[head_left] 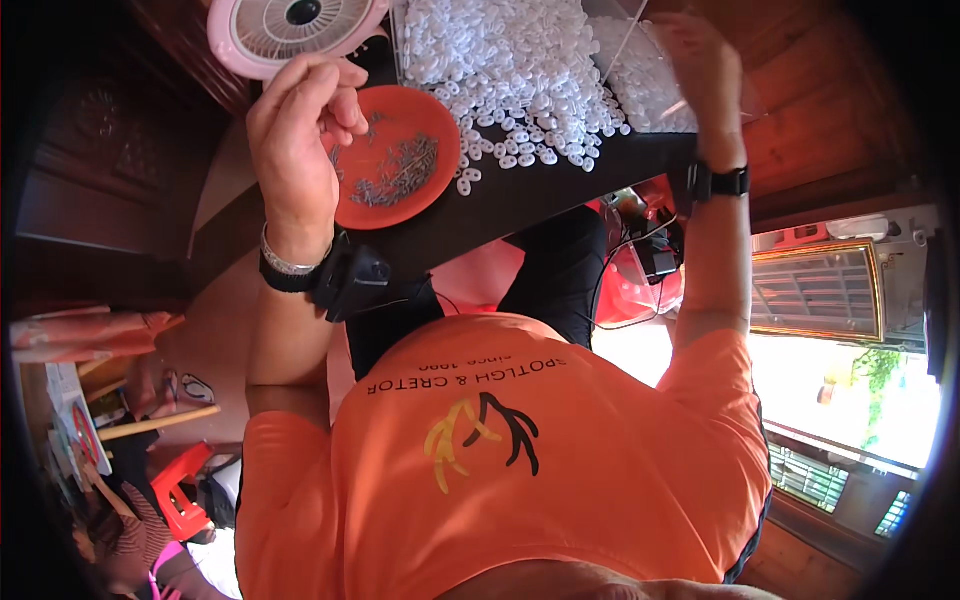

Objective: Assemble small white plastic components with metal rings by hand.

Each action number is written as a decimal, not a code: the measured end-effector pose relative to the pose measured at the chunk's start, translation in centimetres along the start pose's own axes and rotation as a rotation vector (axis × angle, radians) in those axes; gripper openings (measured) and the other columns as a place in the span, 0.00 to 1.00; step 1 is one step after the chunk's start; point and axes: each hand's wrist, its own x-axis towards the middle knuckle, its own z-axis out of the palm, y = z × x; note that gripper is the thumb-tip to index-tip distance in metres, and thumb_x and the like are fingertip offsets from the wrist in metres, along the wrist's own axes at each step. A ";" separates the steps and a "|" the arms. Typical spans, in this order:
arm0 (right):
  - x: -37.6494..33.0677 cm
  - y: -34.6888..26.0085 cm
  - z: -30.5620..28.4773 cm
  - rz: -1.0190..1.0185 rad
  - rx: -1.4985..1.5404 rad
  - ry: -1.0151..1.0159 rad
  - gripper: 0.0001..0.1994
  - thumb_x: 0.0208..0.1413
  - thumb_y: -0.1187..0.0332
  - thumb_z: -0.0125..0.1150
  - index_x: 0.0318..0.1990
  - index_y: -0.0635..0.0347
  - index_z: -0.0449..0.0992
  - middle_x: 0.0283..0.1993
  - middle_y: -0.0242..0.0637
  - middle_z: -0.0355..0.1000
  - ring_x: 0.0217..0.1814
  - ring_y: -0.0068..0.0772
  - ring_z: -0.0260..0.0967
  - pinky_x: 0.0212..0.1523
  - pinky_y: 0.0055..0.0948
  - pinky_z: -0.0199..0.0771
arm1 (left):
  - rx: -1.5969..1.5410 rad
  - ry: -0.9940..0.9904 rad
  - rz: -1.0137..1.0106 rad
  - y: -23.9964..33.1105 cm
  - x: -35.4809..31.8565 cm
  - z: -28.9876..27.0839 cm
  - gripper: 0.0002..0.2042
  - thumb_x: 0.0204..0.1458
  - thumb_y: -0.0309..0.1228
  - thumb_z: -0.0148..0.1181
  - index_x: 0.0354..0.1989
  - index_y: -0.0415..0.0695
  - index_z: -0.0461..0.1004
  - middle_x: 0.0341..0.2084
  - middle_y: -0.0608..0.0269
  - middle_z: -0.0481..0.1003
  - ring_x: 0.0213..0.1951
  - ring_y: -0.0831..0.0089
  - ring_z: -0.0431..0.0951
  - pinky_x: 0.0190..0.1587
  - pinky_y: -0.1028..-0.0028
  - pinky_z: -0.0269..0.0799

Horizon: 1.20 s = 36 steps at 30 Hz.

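Note:
My left hand [300, 125] hovers over an orange round plate [420, 195] that holds a heap of small thin metal pieces [400, 170]. Its fingertips are pinched together; whether a piece sits between them is too small to tell. A pile of small white plastic rings [510, 70] lies on a black board [520, 195] across my lap. At the pile's right edge my right hand [700, 65] grips a clear plastic bag [645, 85] filled with the same white rings. Both wrists wear black strapped devices.
A pink round fan [295, 25] stands behind the plate. Dark wooden furniture [100, 170] is on the left and a red plastic stool [180, 495] on the floor at lower left. A red object with cables [640, 270] lies under the board. A bright window [850, 380] is on the right.

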 end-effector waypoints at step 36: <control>-11.5 -20.6 6.2 0.013 0.902 -0.614 0.05 0.47 0.76 0.62 0.34 0.62 0.77 0.28 0.35 0.72 0.27 0.23 0.70 0.28 0.22 0.70 | -0.179 -0.282 -0.629 -5.1 -10.4 -3.1 0.14 0.58 0.39 0.41 0.33 0.41 0.69 0.20 0.68 0.67 0.21 0.81 0.68 0.22 0.83 0.59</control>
